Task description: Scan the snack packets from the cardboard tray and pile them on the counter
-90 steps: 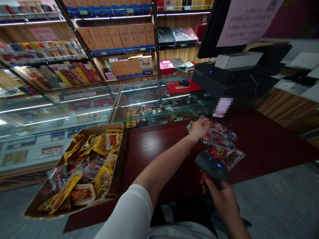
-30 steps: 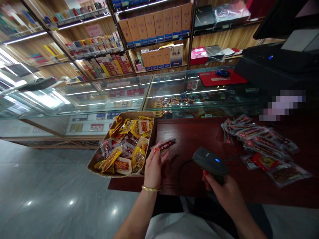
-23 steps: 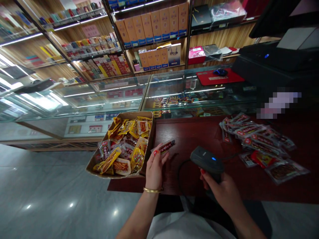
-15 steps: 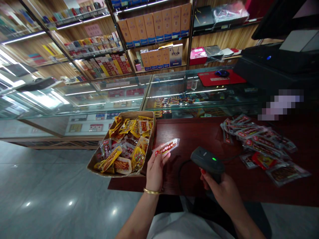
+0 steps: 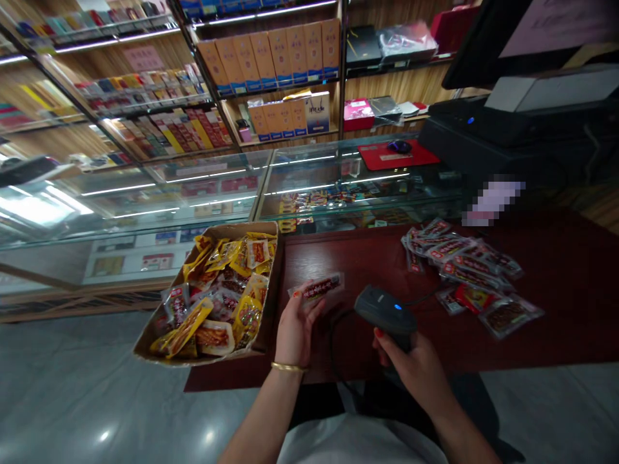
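Head: carton [image 5: 270,299] near held packet [image 5: 323,286]

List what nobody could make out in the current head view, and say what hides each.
Barcode scanner: handle mostly hidden by the right hand, head view.
Held snack packet: small print too tiny to read, head view.
Cardboard box: floor hidden by piled packets, head view.
Monitor: upper part cut off by the top edge, head view.

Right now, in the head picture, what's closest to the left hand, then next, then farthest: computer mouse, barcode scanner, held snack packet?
1. Held snack packet: in the left hand.
2. Barcode scanner: to the right, in the right hand.
3. Computer mouse: far ahead, on the red mouse pad.
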Available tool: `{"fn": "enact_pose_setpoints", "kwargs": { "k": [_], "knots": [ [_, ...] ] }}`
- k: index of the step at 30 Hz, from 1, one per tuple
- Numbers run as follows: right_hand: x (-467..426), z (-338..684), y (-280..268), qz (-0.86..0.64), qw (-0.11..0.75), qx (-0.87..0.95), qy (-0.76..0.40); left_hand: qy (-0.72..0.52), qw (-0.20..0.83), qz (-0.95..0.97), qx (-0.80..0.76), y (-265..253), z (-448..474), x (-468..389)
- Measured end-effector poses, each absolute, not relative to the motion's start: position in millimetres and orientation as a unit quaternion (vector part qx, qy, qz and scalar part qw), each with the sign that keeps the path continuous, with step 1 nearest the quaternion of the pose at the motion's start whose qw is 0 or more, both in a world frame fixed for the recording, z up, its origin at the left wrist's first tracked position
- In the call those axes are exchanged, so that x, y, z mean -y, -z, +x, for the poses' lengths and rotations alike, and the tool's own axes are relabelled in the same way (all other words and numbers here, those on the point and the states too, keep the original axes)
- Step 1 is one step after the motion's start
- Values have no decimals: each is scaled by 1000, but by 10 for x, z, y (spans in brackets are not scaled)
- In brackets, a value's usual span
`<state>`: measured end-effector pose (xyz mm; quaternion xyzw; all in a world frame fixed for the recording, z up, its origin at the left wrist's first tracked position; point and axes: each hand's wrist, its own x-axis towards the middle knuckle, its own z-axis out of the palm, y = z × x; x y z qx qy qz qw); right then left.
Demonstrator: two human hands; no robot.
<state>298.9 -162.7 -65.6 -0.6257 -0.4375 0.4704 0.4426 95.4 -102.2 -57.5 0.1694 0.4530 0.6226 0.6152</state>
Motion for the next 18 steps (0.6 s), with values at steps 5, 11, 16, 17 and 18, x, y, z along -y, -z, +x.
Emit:
{"fn": "enact_pose_setpoints", "kwargs": {
  "k": [5, 11, 16, 17, 18],
  "knots": [
    [1722, 3130, 680, -638, 471, 411, -450, -580, 637, 226, -454, 572, 1382, 609],
    [1832, 3386, 725, -649, 500, 379, -430, -482, 686, 384, -387, 511, 2379, -88],
    [1876, 3514, 724, -668, 510, 355, -409, -418, 526, 610, -419, 432, 3142, -619],
    [1885, 3535, 733, -669, 511, 353, -407, -399, 481, 662, -412, 420, 3234, -681],
    [1895, 3558, 747, -669, 512, 353, -407, -371, 428, 719, -403, 412, 3303, -728]
  ]
}}
